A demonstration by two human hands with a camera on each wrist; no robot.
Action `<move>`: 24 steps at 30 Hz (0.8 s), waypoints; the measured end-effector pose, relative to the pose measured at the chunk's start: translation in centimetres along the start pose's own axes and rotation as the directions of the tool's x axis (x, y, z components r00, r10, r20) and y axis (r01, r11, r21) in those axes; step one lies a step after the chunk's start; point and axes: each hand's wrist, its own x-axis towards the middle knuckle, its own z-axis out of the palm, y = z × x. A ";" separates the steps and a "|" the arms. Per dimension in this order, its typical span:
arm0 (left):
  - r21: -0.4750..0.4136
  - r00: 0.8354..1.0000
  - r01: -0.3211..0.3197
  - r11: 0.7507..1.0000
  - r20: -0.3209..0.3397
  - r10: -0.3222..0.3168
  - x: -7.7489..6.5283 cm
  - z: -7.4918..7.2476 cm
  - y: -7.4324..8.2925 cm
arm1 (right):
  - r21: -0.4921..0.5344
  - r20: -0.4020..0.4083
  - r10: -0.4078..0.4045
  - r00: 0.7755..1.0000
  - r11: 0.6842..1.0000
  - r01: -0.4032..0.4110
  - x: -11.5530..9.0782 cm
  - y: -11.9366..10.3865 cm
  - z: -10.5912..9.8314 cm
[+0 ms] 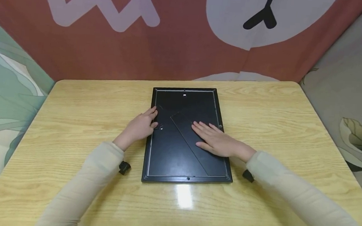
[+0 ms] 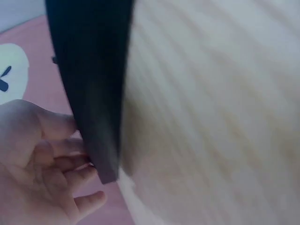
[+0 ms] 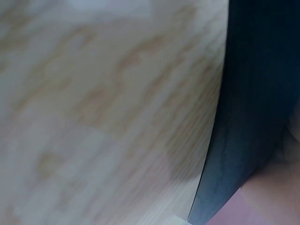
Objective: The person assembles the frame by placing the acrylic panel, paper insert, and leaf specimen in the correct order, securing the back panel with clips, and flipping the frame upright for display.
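Observation:
A black picture frame [image 1: 171, 155] lies back side up on the wooden table, its backing panel marked by a slanted stand outline. At its left edge is my left hand [image 1: 140, 126], fingertips and thumb touching the rim beside small metal clips. The left wrist view shows that hand [image 2: 42, 168] with loosely bent fingers next to the frame's black side [image 2: 96, 93]. My right hand [image 1: 217, 141] rests flat on the right part of the panel, fingers straight. In the right wrist view the frame's side [image 3: 253, 93] hides most of that hand.
The light wooden table [image 1: 90, 95] surrounds the frame. A red printed cloth [image 1: 173, 52] hangs behind its back edge, with patterned cloths at both sides. Small black pieces [image 1: 124, 167] show under both wrists.

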 end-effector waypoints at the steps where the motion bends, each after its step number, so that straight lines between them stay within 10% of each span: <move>1: 0.008 1.000 0.001 1.000 0.000 -0.001 0.0 0.0 0.1 | 0.000 -0.004 -0.004 1.000 1.000 0.004 0.0 0.0 0.0; 10: 0.140 0.993 -0.081 0.987 -0.072 0.091 -0.6 0.3 1.8 | 0.001 -0.008 -0.016 1.000 1.000 0.016 0.4 -0.5 -0.1; 24: 0.105 0.977 -0.157 0.982 0.165 0.138 -0.7 1.7 3.1 | 0.046 0.047 0.007 0.999 0.999 -0.009 0.5 -0.9 -1.0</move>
